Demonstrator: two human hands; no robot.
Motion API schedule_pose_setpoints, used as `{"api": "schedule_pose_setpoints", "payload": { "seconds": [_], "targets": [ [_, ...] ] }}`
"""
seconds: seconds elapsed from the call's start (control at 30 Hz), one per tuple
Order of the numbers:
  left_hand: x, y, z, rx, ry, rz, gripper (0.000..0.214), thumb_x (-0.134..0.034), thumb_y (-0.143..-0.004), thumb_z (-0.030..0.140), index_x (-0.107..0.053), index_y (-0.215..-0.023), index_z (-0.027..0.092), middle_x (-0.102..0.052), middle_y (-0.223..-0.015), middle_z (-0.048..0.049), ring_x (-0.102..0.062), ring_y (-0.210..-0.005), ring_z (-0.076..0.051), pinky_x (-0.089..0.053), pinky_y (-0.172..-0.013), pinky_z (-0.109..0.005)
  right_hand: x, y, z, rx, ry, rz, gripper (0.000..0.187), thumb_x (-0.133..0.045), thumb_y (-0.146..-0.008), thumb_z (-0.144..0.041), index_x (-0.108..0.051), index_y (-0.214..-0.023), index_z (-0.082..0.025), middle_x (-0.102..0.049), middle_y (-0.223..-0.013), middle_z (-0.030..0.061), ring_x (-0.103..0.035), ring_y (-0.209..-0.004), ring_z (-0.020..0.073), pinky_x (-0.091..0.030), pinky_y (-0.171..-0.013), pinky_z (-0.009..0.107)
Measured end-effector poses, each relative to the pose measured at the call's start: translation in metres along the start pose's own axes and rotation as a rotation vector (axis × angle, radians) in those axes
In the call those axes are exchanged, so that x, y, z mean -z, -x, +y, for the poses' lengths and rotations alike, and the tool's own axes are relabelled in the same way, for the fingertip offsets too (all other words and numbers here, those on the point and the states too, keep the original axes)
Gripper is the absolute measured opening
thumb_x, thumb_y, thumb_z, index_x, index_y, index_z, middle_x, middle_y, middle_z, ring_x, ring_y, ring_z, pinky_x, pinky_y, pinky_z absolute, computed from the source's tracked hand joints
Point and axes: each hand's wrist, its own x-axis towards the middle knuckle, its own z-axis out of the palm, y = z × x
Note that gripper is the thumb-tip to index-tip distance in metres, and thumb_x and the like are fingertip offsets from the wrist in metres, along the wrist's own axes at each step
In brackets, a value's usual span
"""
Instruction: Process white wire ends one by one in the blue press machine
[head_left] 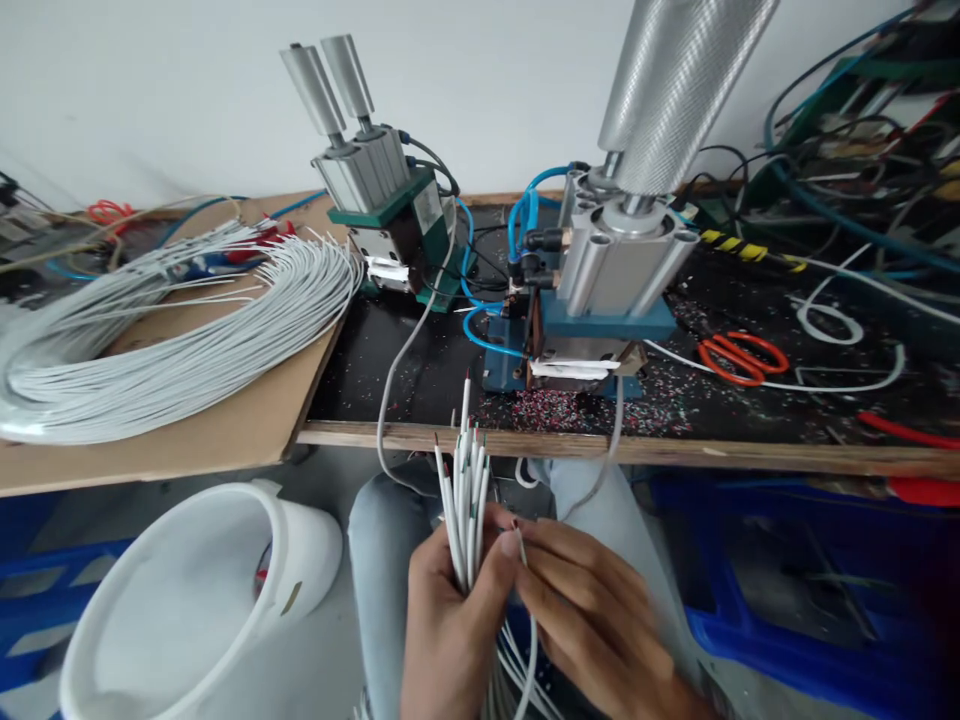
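Head view: a bunch of white wires (465,490) stands upright over the lap, below the bench edge (675,450), left hand (450,620) closed around it, right hand (592,610) pinching one wire beside. Loose grip could let ends slip uneven; the press (600,300) sits just beyond, scissors (739,357) to its right

Wire coil (172,330) lies left of two presses (390,210) (615,270); scissors (742,357) right; bucket (195,600) below.

White wall (187,90) behind a cluttered wooden workbench (675,450).
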Motion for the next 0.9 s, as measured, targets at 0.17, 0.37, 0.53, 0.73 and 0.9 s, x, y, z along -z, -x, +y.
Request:
{"api": "schedule_pose_setpoints", "payload": {
  "seconds": [0.17, 0.37, 0.53, 0.73, 0.9],
  "targets": [
    [0.007, 0.004, -0.002, 0.001, -0.012, 0.008, 0.044, -0.096, -0.066, 0.047, -0.072, -0.081, 0.013, -0.041, -0.058, 0.0033, -0.029, -0.049, -0.002, -0.023, -0.045, -0.011, -0.008, 0.011, -0.008, -0.045, -0.036, 0.031, 0.038, -0.055, -0.076, -0.022, -0.064, -0.113, -0.029, -0.054, -0.132, -0.0166, -0.056, -0.142, -0.0081, -0.066, -0.109, 0.008],
    [0.008, 0.007, 0.001, -0.022, -0.026, 0.018, 0.044, -0.096, -0.065, 0.047, -0.072, -0.078, 0.013, -0.058, -0.065, -0.0022, -0.045, -0.057, -0.007, -0.037, -0.053, -0.015, -0.01, 0.025, -0.007, -0.046, -0.014, 0.003, 0.05, -0.058, -0.073, -0.022, -0.063, -0.122, -0.035, -0.054, -0.133, -0.0146, -0.055, -0.144, -0.008, -0.064, -0.118, 0.006],
    [0.007, 0.007, 0.002, -0.031, -0.056, -0.001, 0.039, -0.094, -0.069, 0.044, -0.072, -0.078, 0.013, -0.057, -0.065, -0.0016, -0.044, -0.058, -0.007, -0.035, -0.054, -0.016, -0.008, 0.036, -0.008, -0.058, 0.011, -0.024, 0.054, -0.057, -0.077, -0.029, -0.06, -0.13, -0.039, -0.054, -0.133, -0.0124, -0.055, -0.145, -0.0079, -0.063, -0.122, 0.006],
    [0.01, 0.0, -0.006, -0.039, -0.086, 0.005, 0.045, -0.093, -0.068, 0.053, -0.074, -0.081, 0.015, -0.049, -0.062, 0.0001, -0.037, -0.055, -0.005, -0.028, -0.051, -0.014, -0.017, 0.044, -0.007, -0.111, -0.038, 0.003, 0.059, -0.064, -0.073, -0.02, -0.061, -0.129, -0.038, -0.057, -0.128, -0.0129, -0.055, -0.143, -0.0086, -0.059, -0.121, 0.007],
    [0.022, -0.011, -0.012, -0.033, 0.045, -0.176, 0.039, -0.079, -0.087, 0.054, -0.077, -0.092, 0.016, -0.031, -0.057, 0.0052, -0.023, -0.046, -0.003, -0.02, -0.046, -0.016, -0.045, 0.074, 0.003, -0.464, 0.029, -0.249, 0.031, -0.056, -0.082, -0.022, -0.075, -0.103, -0.035, -0.062, -0.107, -0.0115, -0.056, -0.1, -0.0231, -0.046, -0.092, -0.015]
  ]
}}
